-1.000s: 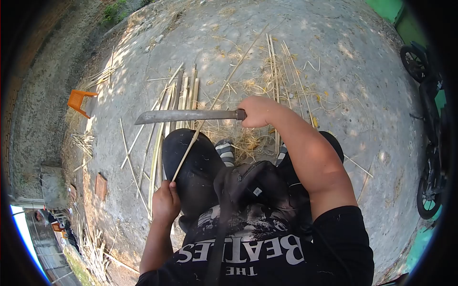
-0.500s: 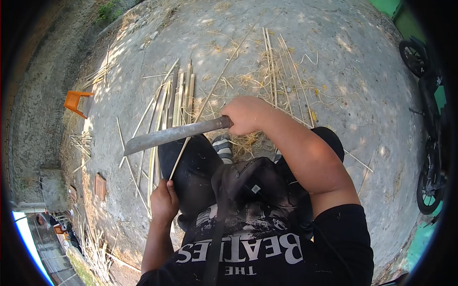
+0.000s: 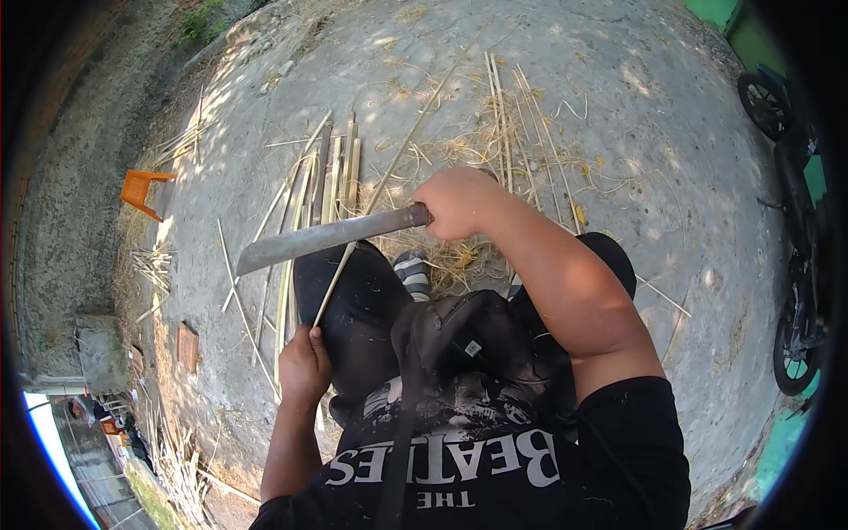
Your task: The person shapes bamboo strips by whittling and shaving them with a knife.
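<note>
My right hand (image 3: 461, 203) is wrapped round the handle of a long machete (image 3: 331, 236), whose broad blade points left and slightly down. At the lower left, my left hand (image 3: 304, 360) pinches the near end of a long thin bamboo strip (image 3: 332, 284). The strip slants up and away past my dark-trousered left knee, and the blade lies across it, hiding a short part. Whether the edge touches the strip, I cannot tell. Beyond the blade the strip runs on over the ground.
Bamboo strips (image 3: 338, 172) lie beside my left knee, with more long strips (image 3: 500, 124) ahead. Shavings (image 3: 459, 261) litter the ground by my feet. An orange stool (image 3: 138, 188) and a brick (image 3: 187, 347) are at left; a motorcycle (image 3: 798, 203) stands at right.
The machete has swung from nearly level to a slant, its tip lower and nearer my left hand. My right hand has shifted left. My left hand keeps its hold on the strip.
</note>
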Tool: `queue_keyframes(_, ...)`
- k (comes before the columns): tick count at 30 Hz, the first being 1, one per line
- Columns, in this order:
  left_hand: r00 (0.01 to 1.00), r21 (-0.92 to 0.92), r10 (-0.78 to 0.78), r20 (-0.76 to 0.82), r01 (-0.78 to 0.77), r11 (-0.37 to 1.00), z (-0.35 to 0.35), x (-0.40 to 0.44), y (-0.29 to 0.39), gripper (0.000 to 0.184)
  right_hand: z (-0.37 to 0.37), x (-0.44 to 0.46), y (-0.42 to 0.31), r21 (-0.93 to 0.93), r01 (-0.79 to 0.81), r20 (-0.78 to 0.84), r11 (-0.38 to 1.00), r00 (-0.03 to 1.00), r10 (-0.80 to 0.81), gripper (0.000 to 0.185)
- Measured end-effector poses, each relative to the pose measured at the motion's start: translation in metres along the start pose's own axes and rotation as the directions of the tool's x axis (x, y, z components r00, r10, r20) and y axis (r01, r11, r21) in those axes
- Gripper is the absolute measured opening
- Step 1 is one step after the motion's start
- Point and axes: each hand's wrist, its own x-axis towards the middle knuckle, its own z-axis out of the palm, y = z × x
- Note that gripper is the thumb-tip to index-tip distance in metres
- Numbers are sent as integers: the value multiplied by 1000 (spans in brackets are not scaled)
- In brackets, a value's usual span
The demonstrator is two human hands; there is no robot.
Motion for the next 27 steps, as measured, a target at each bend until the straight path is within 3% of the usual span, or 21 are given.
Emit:
queue_keyframes(2,1000,-5,-1,2,1,1000,0,-2,-1,34,-14,2,24,98,-112,1,989,994,113,23)
queue_keyframes(8,1000,15,-2,13,2,1000,-9,6,8,34,-18,-6,17,43,-196,-7,980,980,197,21)
queue_keyframes(11,1000,11,-5,25,5,1000,-8,4,10,34,-6,-8,5,46,-103,-1,994,995,103,20)
queue_keyframes(14,1000,8,16,5,-16,1000,-6,7,12,34,-3,-4,-9,-89,-21,68,996,997,27,26)
queue_keyframes(20,1000,2,-11,-2,11,1000,-8,4,11,34,-12,6,51,106,-171,-26,980,984,175,20)
queue_keyframes(23,1000,8,-10,13,10,1000,-10,10,13,35,-25,-8,27,91,-224,-64,970,971,230,20)
queue_keyframes(27,1000,22,-13,28,13,1000,-9,7,15,35,-8,-11,7,12,-74,-23,997,997,74,19)
